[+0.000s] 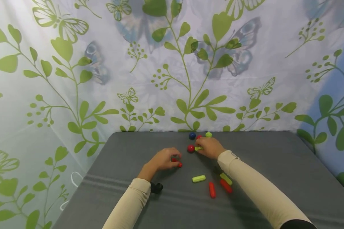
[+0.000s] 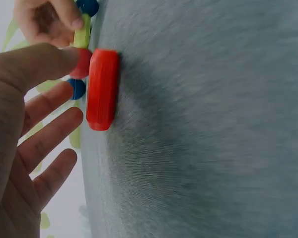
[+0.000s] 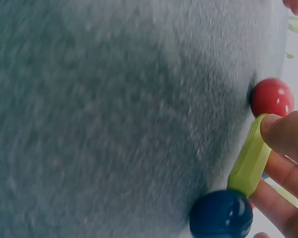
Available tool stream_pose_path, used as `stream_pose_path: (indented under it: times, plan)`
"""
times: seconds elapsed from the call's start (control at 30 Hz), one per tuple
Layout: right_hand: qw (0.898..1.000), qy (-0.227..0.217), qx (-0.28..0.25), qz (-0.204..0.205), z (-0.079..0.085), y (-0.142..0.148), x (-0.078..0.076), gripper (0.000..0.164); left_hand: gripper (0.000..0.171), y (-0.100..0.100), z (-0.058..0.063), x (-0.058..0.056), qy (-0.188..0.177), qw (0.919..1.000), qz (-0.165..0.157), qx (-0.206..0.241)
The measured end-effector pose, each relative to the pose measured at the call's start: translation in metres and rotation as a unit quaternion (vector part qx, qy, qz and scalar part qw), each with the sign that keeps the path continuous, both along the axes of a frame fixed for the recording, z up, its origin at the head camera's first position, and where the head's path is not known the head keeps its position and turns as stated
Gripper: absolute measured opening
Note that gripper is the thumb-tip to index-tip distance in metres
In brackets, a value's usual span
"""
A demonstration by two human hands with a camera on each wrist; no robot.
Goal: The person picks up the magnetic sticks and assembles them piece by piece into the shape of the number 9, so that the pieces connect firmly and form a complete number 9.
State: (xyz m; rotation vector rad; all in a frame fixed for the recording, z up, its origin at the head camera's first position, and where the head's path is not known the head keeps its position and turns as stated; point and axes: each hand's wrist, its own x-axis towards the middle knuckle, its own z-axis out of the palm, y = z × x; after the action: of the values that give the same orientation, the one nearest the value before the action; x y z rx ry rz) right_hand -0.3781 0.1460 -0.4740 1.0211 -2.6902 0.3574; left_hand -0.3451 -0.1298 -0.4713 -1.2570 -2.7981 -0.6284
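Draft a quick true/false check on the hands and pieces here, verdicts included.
1. The right hand pinches a yellow-green stick. True.
2. That stick has same-coloured balls at both ends. False: a red ball is at one end, a blue ball at the other.
3. The left hand is a tight fist. False: its fingers are spread near a red stick.
4. Another yellow-green stick lies on the grey table. True.
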Motion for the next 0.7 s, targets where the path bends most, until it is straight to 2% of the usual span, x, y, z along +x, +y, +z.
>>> stream_pose_path:
  times: [0.17,0.27,0.4,0.57,0.63,0.7]
  plan:
    - [1.000,-0.019,0.008,-0.015,0.000,-0.008,0.001,0.020,0.020,-0.002,-0.005,0.012,0.026,0.9992,-0.011,-0.027]
    - [0.999,-0.027,0.011,-0.025,-0.001,-0.011,0.002,0.018,0.018,0.000,-0.008,0.014,0.058,0.9972,-0.015,-0.045]
    - [0.998,-0.045,0.008,-0.036,-0.001,-0.011,0.003,0.017,0.021,0.003,-0.010,0.013,0.096,0.9926,-0.005,-0.074]
    - [0.998,-0.047,0.007,-0.040,0.000,-0.013,0.002,0.016,0.019,0.007,-0.013,0.012,0.118,0.9870,0.020,-0.108]
    - [0.998,-0.047,0.007,-0.042,-0.001,-0.014,0.001,0.015,0.015,0.010,-0.013,0.012,0.111,0.9870,0.042,-0.108]
    - [0.998,-0.049,0.008,-0.044,-0.002,-0.015,0.001,0.016,0.013,0.015,-0.013,0.012,0.088,0.9893,0.076,-0.088]
